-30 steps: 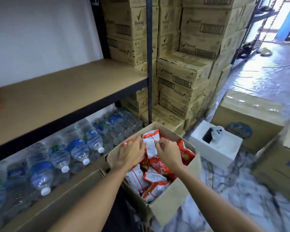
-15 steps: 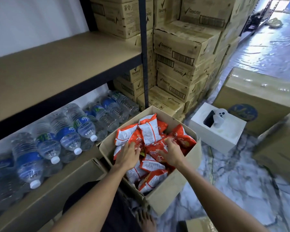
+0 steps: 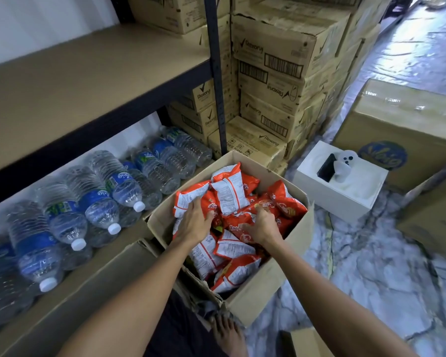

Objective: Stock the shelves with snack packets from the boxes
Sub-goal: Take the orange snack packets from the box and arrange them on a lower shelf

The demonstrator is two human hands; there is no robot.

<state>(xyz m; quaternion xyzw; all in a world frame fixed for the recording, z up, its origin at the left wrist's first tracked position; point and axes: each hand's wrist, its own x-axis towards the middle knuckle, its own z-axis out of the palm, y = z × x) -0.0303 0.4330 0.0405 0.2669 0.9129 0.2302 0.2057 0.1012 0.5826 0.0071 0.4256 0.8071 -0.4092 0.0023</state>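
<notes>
An open cardboard box (image 3: 265, 282) on the floor holds several orange-and-white snack packets (image 3: 231, 194). Both my hands are down inside it. My left hand (image 3: 195, 224) lies on the packets at the box's left side, fingers stretched over an orange-and-white packet. My right hand (image 3: 262, 226) is beside it, its fingers curled down around an orange packet in the middle of the pile. The brown shelf board (image 3: 88, 73) above and to the left is bare in this view.
Several water bottles (image 3: 101, 199) lie on the lower shelf left of the box. Stacked Rexona cartons (image 3: 276, 55) stand behind it. A white box (image 3: 340, 194) and a large carton (image 3: 410, 119) sit on the marble floor to the right. My bare foot (image 3: 227, 333) is by the box's near corner.
A second ago both hands held a packet upright above the pile. They have since dropped lower into the box among the packets, and my view has tilted downward.
</notes>
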